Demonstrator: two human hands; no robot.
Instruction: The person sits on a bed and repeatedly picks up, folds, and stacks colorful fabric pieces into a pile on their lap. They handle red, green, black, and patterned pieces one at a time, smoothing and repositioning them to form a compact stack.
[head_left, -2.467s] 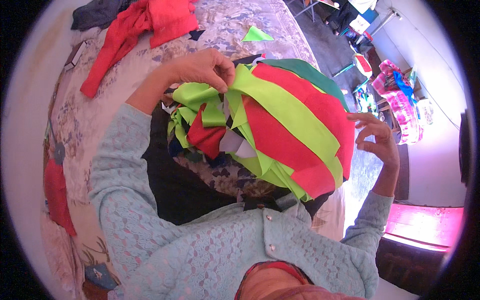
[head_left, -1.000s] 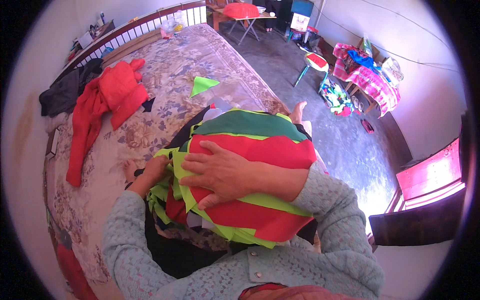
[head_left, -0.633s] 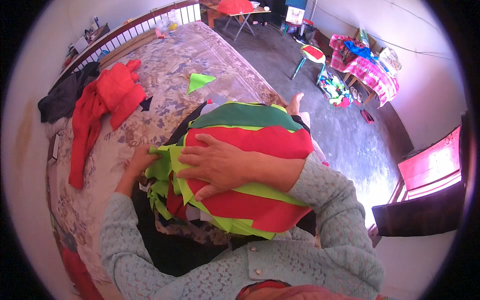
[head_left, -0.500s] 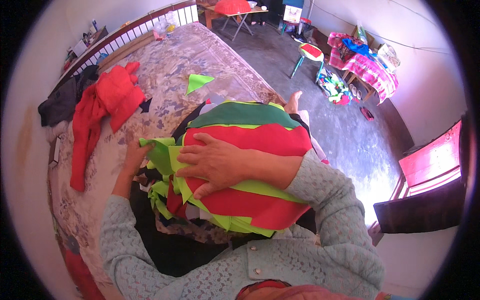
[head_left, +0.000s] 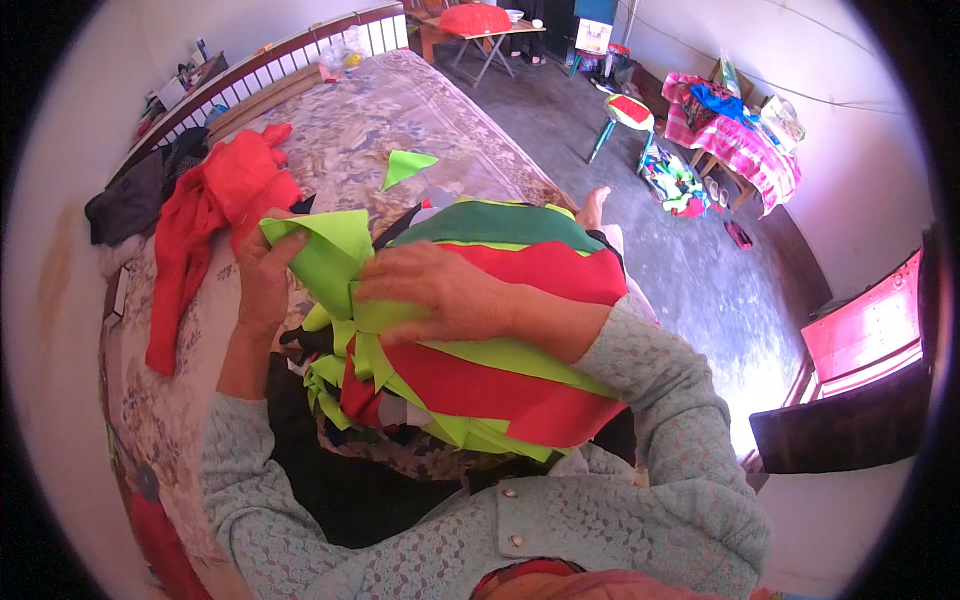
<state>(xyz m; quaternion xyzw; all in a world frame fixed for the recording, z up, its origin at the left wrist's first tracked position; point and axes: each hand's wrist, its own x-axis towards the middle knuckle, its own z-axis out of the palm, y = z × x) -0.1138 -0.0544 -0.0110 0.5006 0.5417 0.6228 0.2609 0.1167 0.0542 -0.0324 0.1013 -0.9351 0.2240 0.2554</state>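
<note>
Two knit sleeves [head_left: 680, 385]: pale blue-green, openwork, nearest my head camera as I follow from a distance.
Cloth bundle [head_left: 520, 395]: against the dark-clothed lap [head_left: 320, 500], layered in red, dark green and lime, loose scraps crowding its left end.
Right hand [head_left: 440, 290]: laid over the bundle's left part, fingers bent across lime cloth; I cannot tell whether they pinch it or only press.
Left hand [head_left: 268, 260]: thumb and fingers clasping the outer edge of the lime-green cloth piece [head_left: 335, 245].
Lime-green piece: raised and folded, between both hands at the bundle's left end.
Handling: I would pull gently along the cloth, bear down with the right palm so layers don't slide, and smooth the fold before tightening; limp fabric probably creases easily.
Lime triangle [head_left: 408, 167]: beyond the bundle, flat on the floral bedspread [head_left: 460, 110].
Red garment [head_left: 215, 190]: crumpled, left side of the bed.
Stool [head_left: 630, 112]: farther off, red-centred seat.
Folding table [head_left: 490, 45]: farthest, bearing a red dome-shaped vessel [head_left: 475, 18].
</note>
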